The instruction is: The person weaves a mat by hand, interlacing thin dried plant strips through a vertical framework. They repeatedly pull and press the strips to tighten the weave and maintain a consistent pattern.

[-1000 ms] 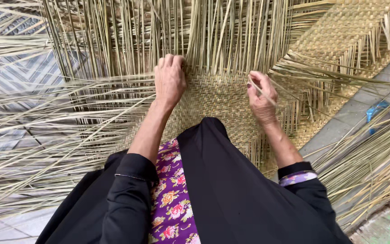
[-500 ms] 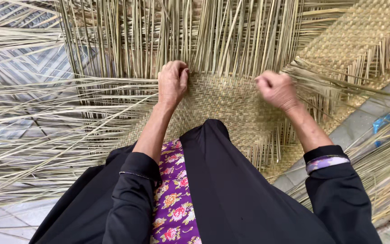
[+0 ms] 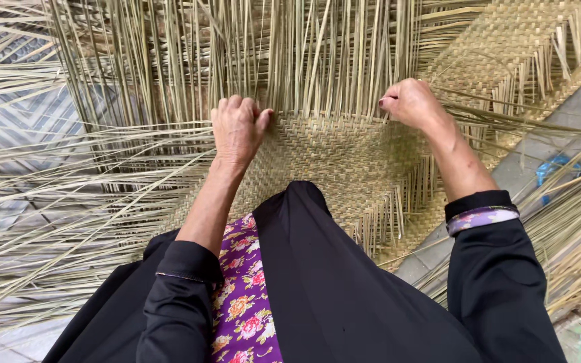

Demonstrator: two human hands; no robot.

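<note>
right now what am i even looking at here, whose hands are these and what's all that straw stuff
This is one picture from a camera worn on a person's head, looking down, so the hands are the wearer's own. There is no machine. The left hand presses on the edge of a woven mat made of pale reed strips. The right hand is closed into a fist around a few loose strips that stick out, unwoven, from the mat's far edge. More loose strips fan out to the left and right over the tiled floor. At the bottom you see the person's black sleeves and a purple flowered garment.
</note>
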